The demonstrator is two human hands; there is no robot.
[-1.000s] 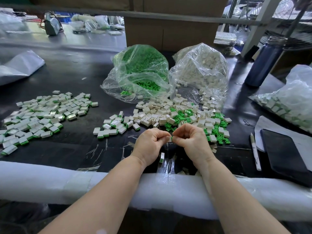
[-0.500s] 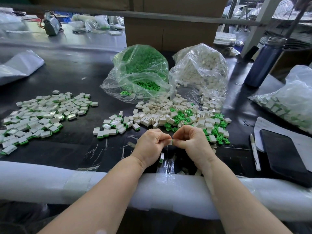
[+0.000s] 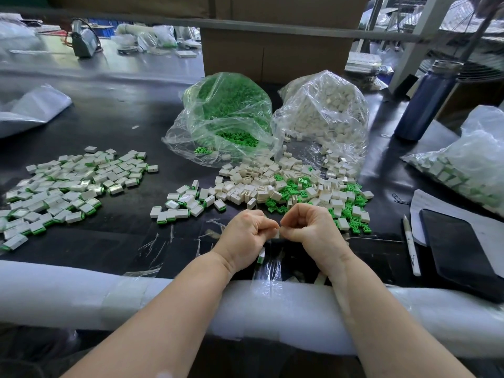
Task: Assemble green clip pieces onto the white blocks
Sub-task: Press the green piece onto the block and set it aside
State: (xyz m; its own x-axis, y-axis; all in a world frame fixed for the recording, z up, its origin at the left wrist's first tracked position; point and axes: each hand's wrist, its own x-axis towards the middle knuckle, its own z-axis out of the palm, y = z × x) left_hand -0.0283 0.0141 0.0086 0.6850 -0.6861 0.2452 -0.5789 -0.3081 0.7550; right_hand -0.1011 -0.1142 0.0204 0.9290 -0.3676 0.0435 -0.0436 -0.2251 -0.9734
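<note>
Both fists meet knuckle to knuckle: left hand (image 3: 245, 236) and right hand (image 3: 313, 230) each curled and pinching the same white block (image 3: 277, 234), which sits in the gap between the thumbs. A finished piece (image 3: 261, 255) pokes out under the left palm. Loose supply pile (image 3: 289, 186) lies at 12 o'clock of the grip, nearer the right hand; the block's long axis can't be read.

Black table (image 3: 114, 126), loose white blocks (image 3: 261, 184), green clips (image 3: 286, 192), two bags, assembled pile (image 3: 71, 184), phone (image 3: 458, 249), pen (image 3: 410, 245)
</note>
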